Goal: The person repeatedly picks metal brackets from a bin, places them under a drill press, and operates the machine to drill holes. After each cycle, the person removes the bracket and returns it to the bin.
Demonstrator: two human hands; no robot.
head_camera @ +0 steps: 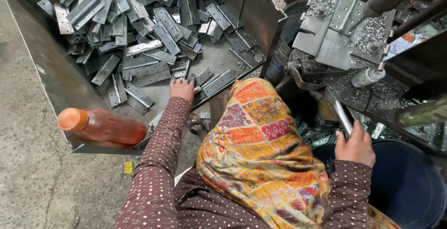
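Your left hand (182, 89) reaches into the metal bin (51, 77) at its near edge, fingers curled down onto a hinge plate (203, 76) lying on the bare floor of the bin, just clear of the big heap of hinge plates (139, 24) piled toward the far corner; whether the fingers have closed on it or only touch it, you cannot tell from here. Picking from the loose edge of the heap makes sense, since single pieces lie flat and apart there. Your right hand (355, 146) is closed around the steel lever (342, 117) of the drill press, low at the near side of the machine, so it is ready without looking. On the press table (326, 47) a hinge plate sits in the jig (347, 12) under the spindle, with metal shavings around it. An orange bottle (100, 126) lies on its side in the bin's near corner, away from the heap. A dark bucket (409, 187) stands below your right hand.
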